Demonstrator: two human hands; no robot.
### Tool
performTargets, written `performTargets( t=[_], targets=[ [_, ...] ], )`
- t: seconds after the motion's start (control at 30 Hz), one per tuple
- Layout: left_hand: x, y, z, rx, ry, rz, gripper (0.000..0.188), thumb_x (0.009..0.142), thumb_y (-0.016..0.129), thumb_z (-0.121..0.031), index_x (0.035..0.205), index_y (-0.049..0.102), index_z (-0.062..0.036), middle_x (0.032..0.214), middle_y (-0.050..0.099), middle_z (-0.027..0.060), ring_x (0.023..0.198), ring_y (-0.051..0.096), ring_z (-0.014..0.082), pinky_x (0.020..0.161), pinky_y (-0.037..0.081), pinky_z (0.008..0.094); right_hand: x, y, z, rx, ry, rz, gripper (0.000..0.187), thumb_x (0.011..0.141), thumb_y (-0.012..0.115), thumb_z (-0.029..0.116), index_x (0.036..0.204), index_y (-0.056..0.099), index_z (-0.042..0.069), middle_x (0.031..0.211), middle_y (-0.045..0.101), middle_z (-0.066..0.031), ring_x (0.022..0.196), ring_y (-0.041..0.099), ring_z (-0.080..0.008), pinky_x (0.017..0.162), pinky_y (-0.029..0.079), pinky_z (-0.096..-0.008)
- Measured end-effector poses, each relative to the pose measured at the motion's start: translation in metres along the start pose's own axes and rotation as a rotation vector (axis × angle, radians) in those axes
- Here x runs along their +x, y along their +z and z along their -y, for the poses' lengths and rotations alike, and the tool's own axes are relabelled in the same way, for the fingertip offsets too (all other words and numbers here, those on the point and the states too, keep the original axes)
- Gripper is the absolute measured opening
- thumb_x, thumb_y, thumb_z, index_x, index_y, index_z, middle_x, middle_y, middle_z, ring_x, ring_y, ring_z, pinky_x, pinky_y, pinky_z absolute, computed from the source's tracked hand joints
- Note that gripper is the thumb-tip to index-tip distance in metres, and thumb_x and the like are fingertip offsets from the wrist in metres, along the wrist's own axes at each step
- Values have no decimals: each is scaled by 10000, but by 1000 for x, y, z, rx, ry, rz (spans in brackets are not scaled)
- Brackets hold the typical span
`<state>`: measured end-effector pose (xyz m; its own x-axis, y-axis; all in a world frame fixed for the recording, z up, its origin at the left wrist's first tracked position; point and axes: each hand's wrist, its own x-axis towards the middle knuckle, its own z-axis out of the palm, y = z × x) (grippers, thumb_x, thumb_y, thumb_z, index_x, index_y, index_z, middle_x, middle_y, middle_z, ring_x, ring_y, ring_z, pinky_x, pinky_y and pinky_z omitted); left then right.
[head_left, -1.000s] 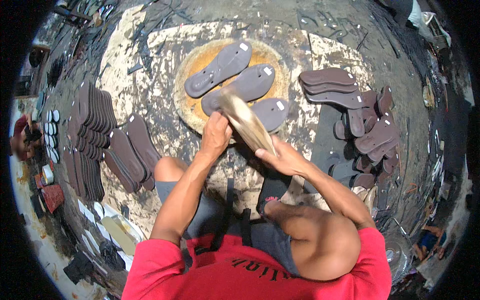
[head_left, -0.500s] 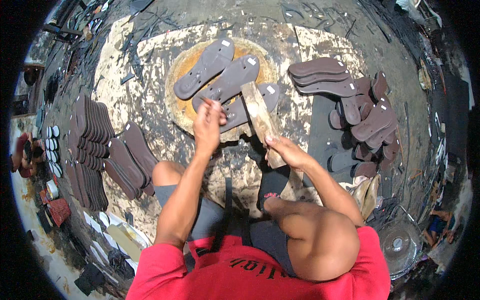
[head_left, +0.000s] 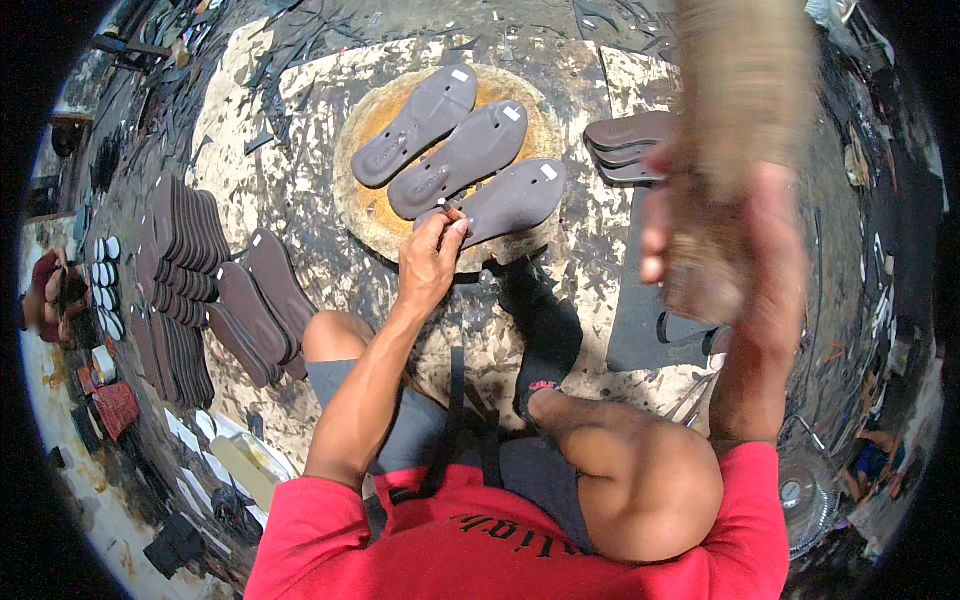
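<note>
Brown foam sandal sole (head_left: 510,200) gets pinched at its edge by left hand (head_left: 432,262) fingers. Right hand (head_left: 735,250) grips a blurry tan wooden mallet (head_left: 745,110), raised; a sloppy swing could smack those fingers.

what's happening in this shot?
A person sits on the floor making sandal soles. Their left hand pinches a small tool against the nearest of three dark soles lying on a round block. Their right hand holds a wooden mallet raised, blurred. More soles are stacked at the left and right.
</note>
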<state>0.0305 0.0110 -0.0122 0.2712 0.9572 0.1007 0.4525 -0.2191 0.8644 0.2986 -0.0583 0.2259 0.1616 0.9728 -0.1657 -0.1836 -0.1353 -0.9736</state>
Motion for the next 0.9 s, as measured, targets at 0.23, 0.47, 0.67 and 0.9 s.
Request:
performTargets(
  t=[0.23, 0.47, 0.67, 0.9],
  targets=[
    [-14, 6, 29, 221, 246, -5, 300, 865, 727, -7, 1161, 692, 21, 1177, 692, 207, 1114, 661, 396, 947, 533, 434, -8, 30, -105, -799, 47, 402, 616, 1030, 612, 441, 1437, 497, -6, 1312, 635, -272, 1218, 616, -393, 1047, 486, -481],
    [3, 2, 18, 74, 105, 87, 178, 1016, 648, -166, 1112, 656, -16, 1037, 671, 149, 917, 659, 314, 839, 524, 449, -23, -25, -207, -247, 590, 516, 809, 1059, 459, 627, 1543, 416, -20, 1460, 557, -192, 1327, 520, -262, 1131, 405, -389],
    [-2, -15, -23, 54, -53, -70, 371, 1075, 588, -328, 1196, 633, 19, 1014, 685, 153, 923, 669, 280, 867, 538, 423, -27, -6, -220, -463, 491, 435, 805, 1023, 506, 651, 1494, 482, -2, 1433, 569, -253, 1298, 580, -329, 1093, 450, -422],
    [-39, 11, -47, 127, 297, 533, 218, 933, 750, -236, 1050, 709, -57, 995, 733, 167, 944, 705, 378, 813, 545, 475, -23, -6, -216, -515, 191, 139, 760, 962, 708, 513, 1384, 475, -75, 1303, 639, -278, 1268, 609, -343, 1051, 477, -432]
  ],
)
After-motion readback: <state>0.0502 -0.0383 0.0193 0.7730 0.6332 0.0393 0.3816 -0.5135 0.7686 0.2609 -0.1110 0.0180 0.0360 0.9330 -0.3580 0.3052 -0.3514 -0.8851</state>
